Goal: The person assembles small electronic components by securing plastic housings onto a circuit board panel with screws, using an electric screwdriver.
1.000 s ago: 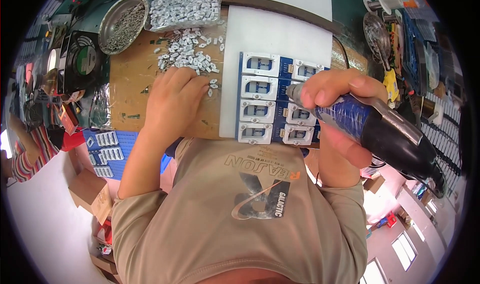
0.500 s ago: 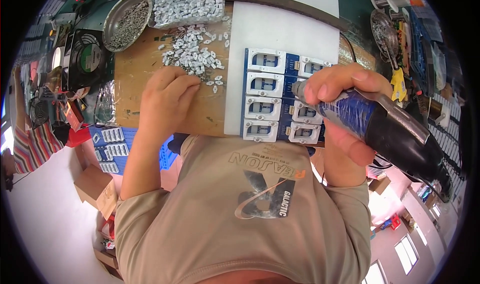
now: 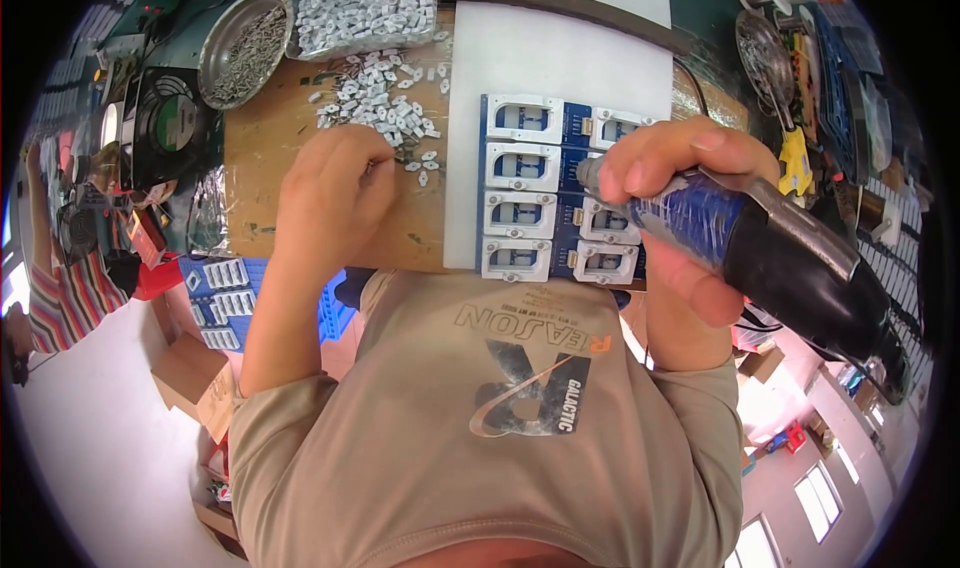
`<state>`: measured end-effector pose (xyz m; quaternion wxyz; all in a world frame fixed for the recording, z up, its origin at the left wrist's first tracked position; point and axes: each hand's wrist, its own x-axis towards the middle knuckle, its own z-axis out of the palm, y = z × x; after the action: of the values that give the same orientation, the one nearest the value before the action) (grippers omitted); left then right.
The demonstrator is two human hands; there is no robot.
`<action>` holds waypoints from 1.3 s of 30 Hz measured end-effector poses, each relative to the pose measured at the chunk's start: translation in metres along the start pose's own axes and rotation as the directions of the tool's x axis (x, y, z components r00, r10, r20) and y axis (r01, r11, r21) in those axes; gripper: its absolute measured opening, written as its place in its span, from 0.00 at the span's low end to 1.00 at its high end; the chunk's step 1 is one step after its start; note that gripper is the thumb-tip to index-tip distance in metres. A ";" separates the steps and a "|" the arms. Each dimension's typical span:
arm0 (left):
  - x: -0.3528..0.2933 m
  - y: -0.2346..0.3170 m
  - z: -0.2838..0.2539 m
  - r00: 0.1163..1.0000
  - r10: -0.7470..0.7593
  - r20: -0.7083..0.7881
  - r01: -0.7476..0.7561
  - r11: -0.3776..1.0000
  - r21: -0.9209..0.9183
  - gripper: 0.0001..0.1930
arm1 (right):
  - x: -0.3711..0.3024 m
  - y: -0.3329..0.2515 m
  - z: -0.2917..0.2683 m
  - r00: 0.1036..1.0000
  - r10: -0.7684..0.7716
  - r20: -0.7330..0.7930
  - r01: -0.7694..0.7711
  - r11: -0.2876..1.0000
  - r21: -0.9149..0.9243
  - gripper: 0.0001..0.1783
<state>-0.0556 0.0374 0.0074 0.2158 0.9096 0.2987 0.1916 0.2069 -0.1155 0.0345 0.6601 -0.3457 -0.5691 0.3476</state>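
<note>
My right hand is wrapped round a blue and black electric screwdriver, its tip pointing left over a blue circuit board panel. White plastic frames with oval openings sit on the panel in two columns; small screws show in some of them. The screwdriver and hand cover part of the right column. My left hand hovers over the wooden board, fingers curled together, just below a heap of small white plastic pieces. Whether a piece is in those fingers is hidden.
A metal bowl of screws stands at the far left, beside a clear tray full of white pieces. A dark bar crosses the white sheet. A black fan is left; another metal dish is right.
My left hand has drawn its fingers in, slightly away from the loose white pieces. The right hand keeps its grip on the screwdriver, and the whole view has shifted slightly.
</note>
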 end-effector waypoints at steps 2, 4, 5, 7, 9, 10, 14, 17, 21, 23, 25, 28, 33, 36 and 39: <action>-0.007 0.005 -0.002 0.996 -0.090 -0.029 0.089 0.996 -0.028 0.06 | 0.000 -0.001 0.000 1.000 0.024 -0.013 -0.024 1.000 -0.019 0.54; -0.010 0.008 -0.004 0.985 -0.170 -0.034 0.160 0.967 -0.200 0.06 | 0.002 -0.002 0.001 1.000 0.021 0.002 -0.021 1.000 -0.013 0.54; -0.010 0.008 -0.003 0.985 -0.170 -0.033 0.160 0.967 -0.200 0.06 | 0.001 -0.002 0.001 1.000 0.021 0.000 -0.021 1.000 -0.013 0.54; -0.012 0.006 0.002 0.997 -0.083 0.007 0.083 0.993 -0.087 0.07 | 0.001 -0.001 0.001 1.000 0.010 -0.009 -0.011 1.000 -0.017 0.54; -0.013 0.004 0.006 0.999 -0.048 -0.005 0.047 0.997 -0.059 0.06 | 0.000 -0.002 0.001 1.000 0.015 -0.005 -0.015 1.000 -0.022 0.54; -0.013 0.004 0.007 1.000 -0.012 -0.017 0.012 0.999 -0.031 0.06 | 0.000 -0.002 0.001 1.000 0.019 0.000 -0.019 0.999 -0.027 0.54; -0.013 0.004 0.007 1.000 0.007 -0.030 -0.007 1.000 -0.025 0.06 | 0.000 -0.001 0.004 1.000 0.005 -0.016 -0.005 1.000 -0.012 0.54; -0.016 0.005 0.003 1.000 -0.005 0.002 0.005 1.000 -0.006 0.06 | 0.000 -0.001 0.004 1.000 0.008 -0.026 -0.008 1.000 -0.002 0.54; -0.018 0.012 0.012 0.995 0.095 0.034 -0.093 0.994 -0.052 0.07 | 0.000 0.000 0.002 1.000 -0.006 0.003 0.006 0.999 -0.042 0.54; -0.019 0.013 0.018 0.991 0.126 0.033 -0.125 0.991 -0.047 0.07 | 0.000 0.000 0.002 1.000 -0.008 0.003 0.008 0.999 -0.037 0.54; -0.018 0.015 0.022 0.985 0.164 0.046 -0.163 0.986 -0.038 0.07 | -0.001 -0.002 0.002 1.000 0.017 -0.005 -0.017 0.999 -0.041 0.54; -0.018 0.016 0.021 0.983 0.175 0.051 -0.175 0.984 -0.017 0.07 | -0.001 -0.004 0.005 0.999 0.038 -0.020 -0.039 0.999 -0.037 0.54; -0.016 0.015 0.019 0.974 0.214 0.071 -0.213 0.977 -0.023 0.07 | -0.001 -0.002 0.006 0.999 0.006 -0.032 -0.007 0.999 -0.034 0.54; -0.018 0.010 0.020 0.985 0.171 0.019 -0.169 0.983 -0.065 0.07 | -0.002 -0.005 0.006 0.999 0.021 -0.046 -0.023 0.999 -0.049 0.54; -0.021 0.009 0.019 0.997 0.069 -0.031 -0.071 0.994 -0.088 0.07 | -0.002 -0.006 0.008 0.997 0.042 -0.063 -0.045 0.998 -0.041 0.54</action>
<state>-0.0576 0.0124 -0.0079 0.2452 0.9063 0.2606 0.2248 0.1990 -0.1199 0.0397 0.6622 -0.3827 -0.5480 0.3389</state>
